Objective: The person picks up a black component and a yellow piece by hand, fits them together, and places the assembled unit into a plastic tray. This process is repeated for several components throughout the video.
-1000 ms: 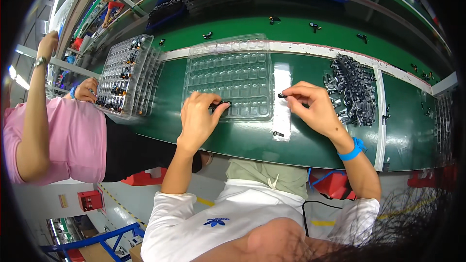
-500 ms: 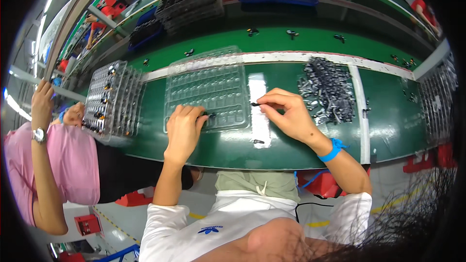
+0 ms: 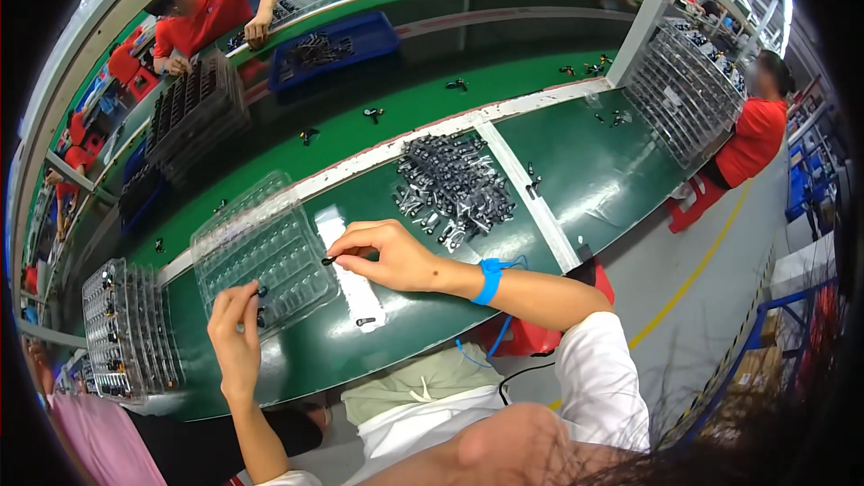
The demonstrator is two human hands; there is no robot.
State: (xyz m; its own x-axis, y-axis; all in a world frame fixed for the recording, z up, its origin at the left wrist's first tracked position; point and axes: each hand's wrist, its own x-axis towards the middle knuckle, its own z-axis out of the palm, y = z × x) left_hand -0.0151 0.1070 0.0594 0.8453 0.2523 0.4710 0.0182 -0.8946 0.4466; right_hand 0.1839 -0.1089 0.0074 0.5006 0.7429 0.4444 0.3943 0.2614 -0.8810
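A clear plastic tray (image 3: 292, 272) with rows of moulded pockets lies on the green bench. At its near left corner my left hand (image 3: 236, 328) is closed, with a small black part (image 3: 262, 291) at its fingertips; a second dark piece shows beside the thumb. My right hand (image 3: 391, 256) pinches another small black part (image 3: 329, 261) between thumb and forefinger, over a white strip (image 3: 333, 225) beside the tray. One more black part (image 3: 364, 321) lies on the strip's near end. A heap of black and silvery parts (image 3: 454, 184) sits right of the strip.
Stacked clear trays (image 3: 126, 333) holding parts stand at the left, and another stack (image 3: 684, 94) at the far right. Beyond the bench runs a green belt (image 3: 414, 108) with scattered parts. A blue tray (image 3: 373, 36) and a person in red (image 3: 216, 9) are across it.
The view has swung to the right, showing more of the right side and the co-workers there. My right hand still pinches its black part; my left remains at the tray.
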